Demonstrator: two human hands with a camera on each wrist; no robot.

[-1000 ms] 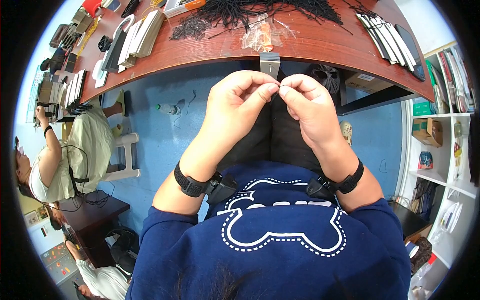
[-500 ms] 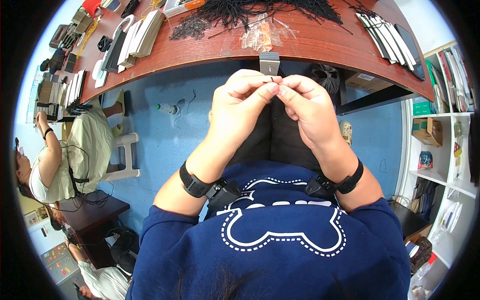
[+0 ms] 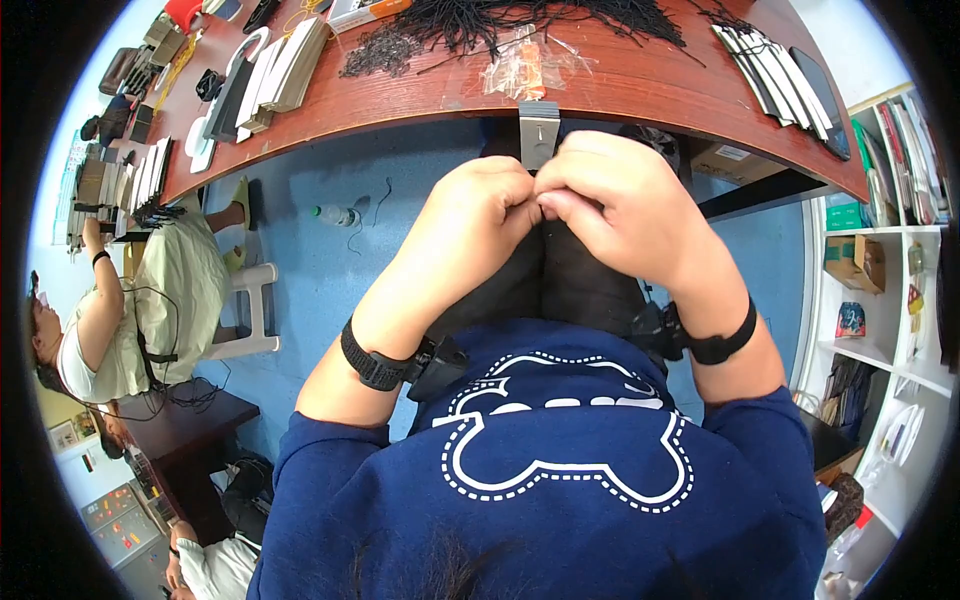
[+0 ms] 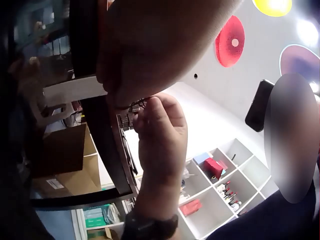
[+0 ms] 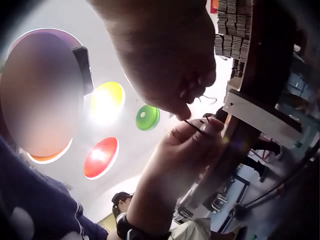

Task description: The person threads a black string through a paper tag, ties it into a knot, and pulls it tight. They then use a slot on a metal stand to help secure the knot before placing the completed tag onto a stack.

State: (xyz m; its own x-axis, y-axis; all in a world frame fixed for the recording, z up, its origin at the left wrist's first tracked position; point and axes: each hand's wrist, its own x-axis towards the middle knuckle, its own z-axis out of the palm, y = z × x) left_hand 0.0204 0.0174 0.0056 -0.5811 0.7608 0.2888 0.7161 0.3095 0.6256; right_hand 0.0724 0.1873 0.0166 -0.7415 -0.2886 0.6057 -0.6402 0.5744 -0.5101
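Note:
In the head view my left hand point(image 3: 468, 215) and right hand point(image 3: 625, 205) meet fingertip to fingertip over the lap, just off the desk's front edge. The right wrist view shows a thin black cord point(image 5: 194, 126) running between them. Its lower part is pinched by the left hand point(image 5: 187, 150), while the upper end lies at the right hand's fingertips. A thin curved strand point(image 5: 207, 98) also sticks out beside the right fingers. From the left wrist, the right hand point(image 4: 162, 127) appears with thumb and fingers bent together. In the head view the fingers hide the cord.
On the reddish desk point(image 3: 430, 105) lie a heap of black cords point(image 3: 560, 22), small dark pieces point(image 3: 382, 52) and a clear plastic bag point(image 3: 510, 75). A metal bracket point(image 3: 539, 138) juts from the front edge. White card stacks point(image 3: 285, 75) stand left; a bottle point(image 3: 335, 215) lies on the floor.
Both hands have come slightly nearer the body. The right hand has rolled so its back faces up, and its forearm has swung outward. The dark strand visible at the fingertips is now covered.

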